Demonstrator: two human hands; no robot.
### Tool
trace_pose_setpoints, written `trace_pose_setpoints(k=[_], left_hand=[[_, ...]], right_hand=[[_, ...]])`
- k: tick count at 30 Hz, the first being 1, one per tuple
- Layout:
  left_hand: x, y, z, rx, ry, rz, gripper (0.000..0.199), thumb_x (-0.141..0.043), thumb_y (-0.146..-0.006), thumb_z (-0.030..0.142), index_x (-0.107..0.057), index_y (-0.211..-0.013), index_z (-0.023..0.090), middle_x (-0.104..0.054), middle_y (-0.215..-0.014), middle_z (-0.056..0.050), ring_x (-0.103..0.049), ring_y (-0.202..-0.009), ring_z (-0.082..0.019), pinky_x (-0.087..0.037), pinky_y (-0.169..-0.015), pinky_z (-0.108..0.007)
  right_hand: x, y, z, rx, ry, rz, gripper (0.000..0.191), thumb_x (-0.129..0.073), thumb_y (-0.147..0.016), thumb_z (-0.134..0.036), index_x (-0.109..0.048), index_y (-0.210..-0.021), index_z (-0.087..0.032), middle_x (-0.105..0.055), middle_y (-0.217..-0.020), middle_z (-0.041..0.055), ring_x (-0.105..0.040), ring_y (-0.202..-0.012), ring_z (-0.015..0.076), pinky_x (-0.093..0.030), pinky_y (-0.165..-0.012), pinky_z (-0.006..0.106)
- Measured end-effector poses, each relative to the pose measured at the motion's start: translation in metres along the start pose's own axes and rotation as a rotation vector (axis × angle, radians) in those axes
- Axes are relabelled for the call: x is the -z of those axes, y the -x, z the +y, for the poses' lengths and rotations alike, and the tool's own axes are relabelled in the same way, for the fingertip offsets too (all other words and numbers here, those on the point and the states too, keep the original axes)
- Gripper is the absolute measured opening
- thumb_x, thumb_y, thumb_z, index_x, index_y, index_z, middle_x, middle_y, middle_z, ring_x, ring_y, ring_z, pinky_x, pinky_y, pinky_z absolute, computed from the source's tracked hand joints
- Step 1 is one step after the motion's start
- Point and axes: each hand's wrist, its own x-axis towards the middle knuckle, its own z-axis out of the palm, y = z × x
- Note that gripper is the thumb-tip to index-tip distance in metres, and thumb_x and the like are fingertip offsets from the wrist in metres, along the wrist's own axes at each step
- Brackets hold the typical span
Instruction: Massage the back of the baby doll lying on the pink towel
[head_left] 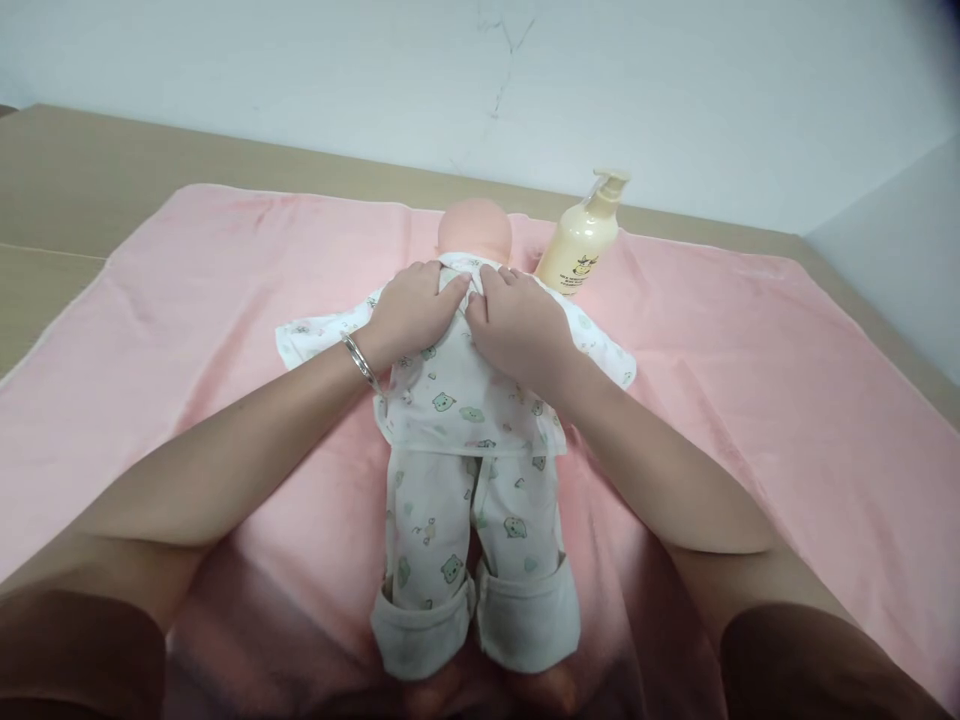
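Observation:
A baby doll (475, 232) lies lengthwise in front of me, its bald head at the far end and no face showing. It wears a white shirt (472, 400) printed with small green animals, and matching trousers (431, 530) with thick turned-up cuffs. My left hand (417, 308), with a silver bangle at the wrist, rests on the left side of the doll's upper body, thumb apart from the fingers. On the other side my right hand (521, 322) lies over the shirt near the shoulder, thumb pointing inward. The thumbs almost meet at mid-body. Some fingertips are hidden over the shoulders.
Beyond my right hand a pale yellow pump bottle (581, 240) with a cow picture stands beside the doll's head. A pink blanket (750, 400) with some creases lies under everything, on a wooden surface (97, 170). A white wall (337, 90) rises behind.

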Motion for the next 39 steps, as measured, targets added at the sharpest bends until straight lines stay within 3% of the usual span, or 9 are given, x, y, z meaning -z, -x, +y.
trace_pose_setpoints(k=[3,8,12,16,25,28,31,39], left_hand=[[-0.002,0.01,0.007,-0.081,-0.112,0.037,0.047,-0.029,-0.1,0.041,-0.062,-0.113,0.011,-0.067,-0.116,-0.019,-0.06,-0.11,-0.028,-0.047,-0.107,-0.047],[0.0,0.016,0.012,-0.195,-0.201,0.009,0.043,-0.027,-0.1,0.033,-0.059,-0.116,0.008,-0.063,-0.122,-0.022,-0.057,-0.118,-0.032,-0.044,-0.11,-0.049],[0.0,0.003,0.003,-0.074,-0.019,-0.021,0.034,-0.036,-0.097,0.043,-0.057,-0.092,0.018,-0.067,-0.105,-0.014,-0.062,-0.099,-0.028,-0.05,-0.095,-0.046],[-0.006,0.0,-0.002,-0.011,0.067,0.105,0.034,-0.036,-0.096,0.045,-0.057,-0.088,0.019,-0.07,-0.1,-0.011,-0.062,-0.094,-0.026,-0.05,-0.093,-0.044],[-0.018,0.005,-0.008,-0.051,0.18,0.239,0.041,-0.038,-0.096,0.038,-0.068,-0.113,0.017,-0.071,-0.127,-0.012,-0.062,-0.121,-0.027,-0.046,-0.113,-0.045],[-0.021,0.005,-0.011,-0.054,0.203,0.281,0.039,-0.038,-0.097,0.038,-0.07,-0.11,0.017,-0.073,-0.122,-0.011,-0.064,-0.118,-0.026,-0.048,-0.111,-0.043],[-0.024,0.005,-0.014,-0.092,0.24,0.327,0.037,-0.037,-0.099,0.036,-0.069,-0.099,0.019,-0.073,-0.113,-0.008,-0.065,-0.112,-0.024,-0.051,-0.106,-0.039],[-0.031,0.004,-0.022,-0.16,0.315,0.389,0.037,-0.036,-0.102,0.037,-0.068,-0.092,0.02,-0.073,-0.104,-0.007,-0.065,-0.109,-0.022,-0.052,-0.105,-0.038]], right_hand=[[0.005,-0.011,0.013,-0.069,-0.139,-0.099,0.04,-0.033,-0.106,-0.031,-0.063,-0.121,-0.01,-0.067,-0.121,0.0187,-0.063,-0.112,0.0351,-0.051,-0.097,0.047],[0.008,-0.024,0.028,-0.121,-0.241,-0.185,0.059,-0.028,-0.109,-0.046,-0.05,-0.146,-0.007,-0.062,-0.135,0.0228,-0.059,-0.123,0.04,-0.05,-0.1,0.051],[0.007,-0.011,0.014,-0.067,-0.085,-0.121,0.052,-0.025,-0.11,-0.034,-0.056,-0.135,-0.001,-0.064,-0.127,0.0247,-0.06,-0.12,0.0389,-0.047,-0.104,0.05],[0.007,0.003,0.0,0.021,0.052,-0.043,0.044,-0.027,-0.107,-0.022,-0.061,-0.123,0.0,-0.065,-0.117,0.0238,-0.061,-0.117,0.0381,-0.048,-0.103,0.048],[0.004,-0.012,0.015,-0.071,-0.152,-0.084,0.043,-0.031,-0.108,-0.035,-0.06,-0.122,-0.007,-0.064,-0.125,0.0213,-0.057,-0.125,0.0377,-0.045,-0.111,0.055],[0.006,-0.009,0.011,-0.009,-0.135,0.003,0.039,-0.036,-0.104,-0.031,-0.06,-0.126,-0.008,-0.059,-0.136,0.0209,-0.047,-0.138,0.039,-0.032,-0.12,0.063],[0.002,-0.005,0.005,0.077,-0.129,0.112,0.045,-0.041,-0.101,-0.027,-0.053,-0.141,-0.011,-0.042,-0.158,0.018,-0.029,-0.154,0.0377,-0.016,-0.128,0.068],[-0.014,-0.005,-0.001,0.133,-0.127,0.107,0.048,-0.035,-0.1,-0.02,-0.052,-0.143,-0.006,-0.04,-0.16,0.02,-0.034,-0.152,0.0345,-0.026,-0.128,0.06]])
